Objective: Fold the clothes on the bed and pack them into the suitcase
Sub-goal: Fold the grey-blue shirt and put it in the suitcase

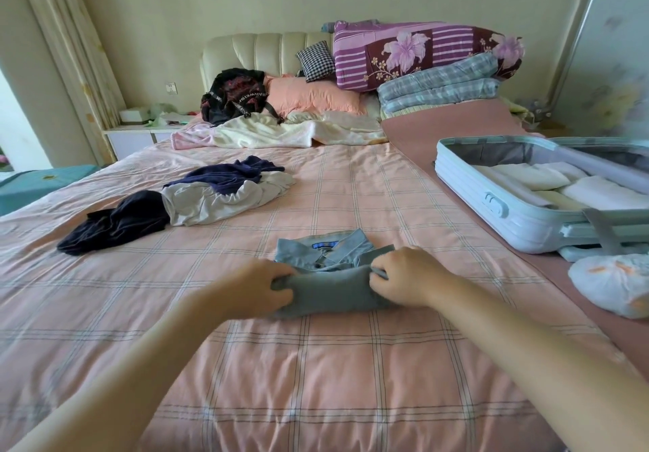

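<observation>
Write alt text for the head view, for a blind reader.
A left hand and right hand grip a half-folded blue collared shirt on a pink checked bed. At right, an open pale blue suitcase holds folded white clothes; unfolded clothes lie at left.
</observation>
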`<action>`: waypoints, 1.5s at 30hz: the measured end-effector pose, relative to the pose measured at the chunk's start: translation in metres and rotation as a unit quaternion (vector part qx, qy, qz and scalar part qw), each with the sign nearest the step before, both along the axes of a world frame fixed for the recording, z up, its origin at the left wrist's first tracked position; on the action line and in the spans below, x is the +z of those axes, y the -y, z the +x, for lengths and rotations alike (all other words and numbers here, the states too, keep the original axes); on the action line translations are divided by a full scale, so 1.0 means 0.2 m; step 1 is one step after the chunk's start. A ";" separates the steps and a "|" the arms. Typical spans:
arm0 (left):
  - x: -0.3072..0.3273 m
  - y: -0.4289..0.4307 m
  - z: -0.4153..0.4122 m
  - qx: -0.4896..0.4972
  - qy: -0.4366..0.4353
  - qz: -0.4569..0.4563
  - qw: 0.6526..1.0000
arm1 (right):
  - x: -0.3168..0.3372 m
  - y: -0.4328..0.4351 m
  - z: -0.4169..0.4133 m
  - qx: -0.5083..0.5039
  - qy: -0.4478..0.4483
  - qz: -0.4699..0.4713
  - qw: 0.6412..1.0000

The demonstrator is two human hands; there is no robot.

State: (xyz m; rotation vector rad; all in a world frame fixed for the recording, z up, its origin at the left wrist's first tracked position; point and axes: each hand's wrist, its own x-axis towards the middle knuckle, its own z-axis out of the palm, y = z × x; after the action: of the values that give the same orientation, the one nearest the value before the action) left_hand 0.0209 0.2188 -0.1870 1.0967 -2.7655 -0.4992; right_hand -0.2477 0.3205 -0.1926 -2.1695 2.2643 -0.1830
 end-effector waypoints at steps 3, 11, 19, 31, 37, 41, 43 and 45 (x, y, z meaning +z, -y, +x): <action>0.01 0.11 -0.01 0.077 0.020 -0.029 0.996 | -0.03 0.09 -0.07 -0.042 -0.048 -0.038 0.997; -0.07 0.03 -0.21 -0.049 0.116 -0.207 0.970 | -0.13 0.21 0.00 0.106 -0.055 -0.074 0.990; -0.12 0.15 -0.08 -0.030 0.062 -0.075 0.995 | -0.10 0.21 -0.09 0.091 0.016 -0.013 0.996; -0.17 0.65 -0.22 0.273 -0.128 -0.144 0.942 | -0.17 0.65 -0.25 -0.116 0.243 -0.156 0.950; -0.19 0.53 -0.51 0.097 -0.059 -0.249 0.962 | -0.19 0.78 -0.22 -0.133 0.002 -0.098 0.986; -0.26 0.55 -0.46 0.040 0.040 -0.227 0.972 | -0.17 0.82 -0.12 0.029 0.059 -0.145 0.987; -0.26 0.59 -0.39 0.003 0.021 -0.205 0.979 | -0.19 0.78 -0.10 0.100 0.103 -0.075 0.987; -0.25 0.62 -0.32 -0.016 0.003 -0.185 0.983 | -0.21 0.71 -0.13 0.126 0.048 -0.021 0.991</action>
State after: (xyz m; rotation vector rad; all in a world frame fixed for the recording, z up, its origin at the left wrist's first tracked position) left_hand -0.0439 0.0948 -0.2366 0.9643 -2.7287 0.0209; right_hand -0.2740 0.1779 -0.2342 -2.3848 1.9308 -0.3287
